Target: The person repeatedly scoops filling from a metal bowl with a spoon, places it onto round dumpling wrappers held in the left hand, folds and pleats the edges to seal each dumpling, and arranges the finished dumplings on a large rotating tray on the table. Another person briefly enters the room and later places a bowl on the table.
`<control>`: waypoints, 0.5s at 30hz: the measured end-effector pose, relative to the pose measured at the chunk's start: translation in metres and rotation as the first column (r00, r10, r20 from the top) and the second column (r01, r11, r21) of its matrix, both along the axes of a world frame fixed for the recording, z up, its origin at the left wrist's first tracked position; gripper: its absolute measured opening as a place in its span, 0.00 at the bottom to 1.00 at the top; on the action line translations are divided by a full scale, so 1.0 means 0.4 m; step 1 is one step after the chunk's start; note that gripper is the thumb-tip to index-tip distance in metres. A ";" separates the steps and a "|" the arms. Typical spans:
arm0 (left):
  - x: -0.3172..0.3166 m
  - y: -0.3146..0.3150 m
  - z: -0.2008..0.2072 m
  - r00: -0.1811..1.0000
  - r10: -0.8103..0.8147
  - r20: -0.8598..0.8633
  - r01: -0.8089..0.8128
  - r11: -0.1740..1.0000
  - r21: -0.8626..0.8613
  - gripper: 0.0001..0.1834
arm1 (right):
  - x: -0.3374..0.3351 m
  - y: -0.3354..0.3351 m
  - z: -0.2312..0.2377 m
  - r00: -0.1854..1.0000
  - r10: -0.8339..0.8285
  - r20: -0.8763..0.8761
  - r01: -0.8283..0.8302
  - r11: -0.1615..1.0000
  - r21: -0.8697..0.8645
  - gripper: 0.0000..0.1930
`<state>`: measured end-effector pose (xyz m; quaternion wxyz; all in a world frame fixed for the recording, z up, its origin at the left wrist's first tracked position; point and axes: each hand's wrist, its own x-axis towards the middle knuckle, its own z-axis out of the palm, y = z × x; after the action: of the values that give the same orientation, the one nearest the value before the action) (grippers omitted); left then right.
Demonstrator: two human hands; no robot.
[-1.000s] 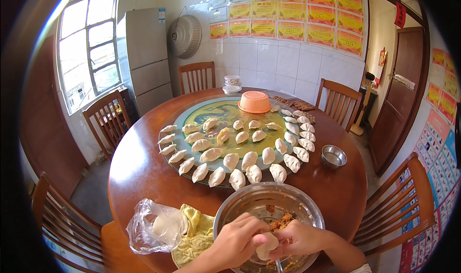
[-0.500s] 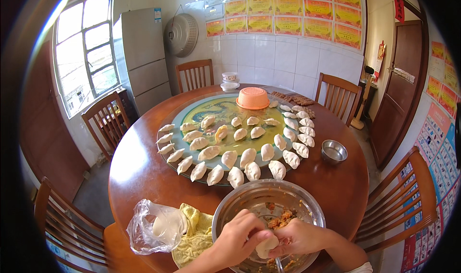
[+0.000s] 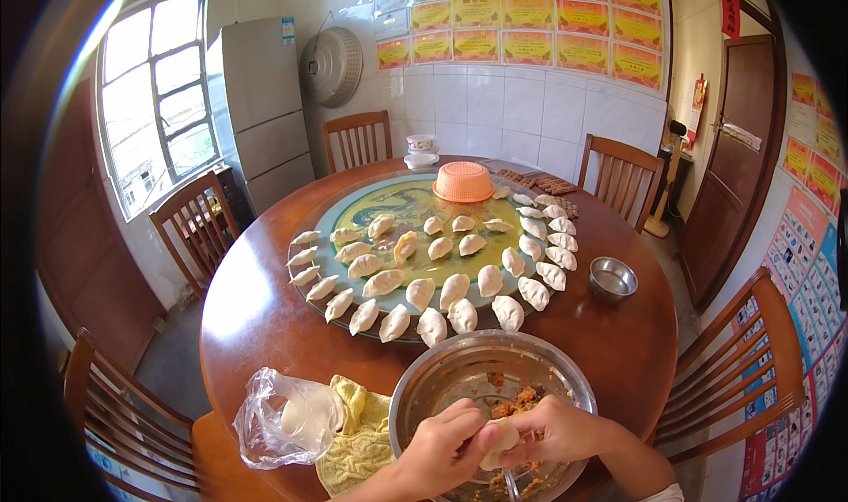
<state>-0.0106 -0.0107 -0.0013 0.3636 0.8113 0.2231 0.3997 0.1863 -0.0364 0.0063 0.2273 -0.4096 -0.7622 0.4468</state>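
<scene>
Over a large metal mixing bowl (image 3: 405, 394), my left hand (image 3: 444, 444) and my right hand (image 3: 560, 429) close their fingers on a single pale dumpling (image 3: 501, 442). Thumbs and fingertips press along its dough, covering part of it. Beneath my hands, orange-brown filling (image 3: 517, 402) clings to the bowl's inside. A metal utensil handle (image 3: 511, 484) pokes up below the dumpling; its working end is hidden. Beyond the bowl, rows of shaped dumplings (image 3: 384, 283) lie on the round glass turntable (image 3: 309, 303).
Left of the bowl are a yellow cloth (image 3: 358, 444) and a clear plastic bag (image 3: 274, 431) with white dough wrappers. A small metal bowl (image 3: 613, 277) stands at the right. An upturned orange basket (image 3: 464, 182) sits at the back. Wooden chairs (image 3: 738, 369) ring the brown table (image 3: 238, 325).
Both hands turn the dumpling slightly; my left hand shifts a little lower and my right hand rises, fingers pressing a different spot. Objects on the table stay in place.
</scene>
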 end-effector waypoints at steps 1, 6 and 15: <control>-0.005 0.002 0.003 1.000 0.002 -0.005 -0.002 1.000 -0.029 0.12 | 0.002 -0.001 0.001 0.999 -0.006 -0.044 0.007 1.000 0.005 0.19; -0.002 0.027 -0.004 0.993 -0.111 -0.037 0.114 0.988 0.100 0.10 | 0.010 -0.002 0.009 0.997 -0.043 -0.067 0.044 0.999 0.012 0.18; 0.001 0.007 -0.016 0.999 -0.034 0.001 0.034 0.999 0.027 0.08 | 0.005 0.002 0.001 0.993 -0.063 -0.096 0.063 0.998 0.002 0.15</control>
<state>-0.0103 -0.0080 -0.0078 0.3594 0.8195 0.2037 0.3973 0.1884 -0.0355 0.0068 0.2786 -0.4110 -0.7382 0.4565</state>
